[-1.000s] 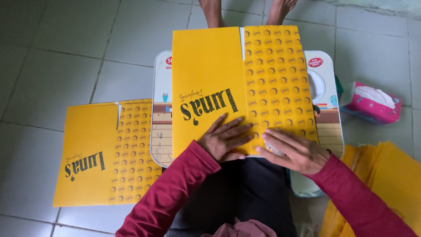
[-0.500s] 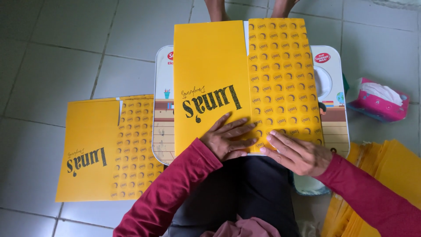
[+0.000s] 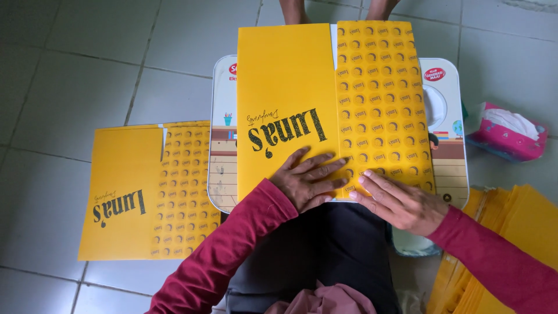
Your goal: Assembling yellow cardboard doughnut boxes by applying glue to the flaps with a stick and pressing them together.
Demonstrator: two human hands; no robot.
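Note:
A flat yellow cardboard sheet, half plain with dark lettering and half covered in small round marks, lies on a small white lap table in front of me. My left hand rests flat on its near edge, fingers spread across the fold line. My right hand presses flat on the patterned half at the near right corner. Neither hand grips anything. Both sleeves are dark red.
A second yellow sheet of the same kind lies on the grey tiled floor at my left. A stack of yellow sheets sits at my right. A pink tissue pack lies beyond it. Someone's bare feet show at the top.
The view has shifted slightly. My hands stay pressed on the sheet's near edge in nearly the same place.

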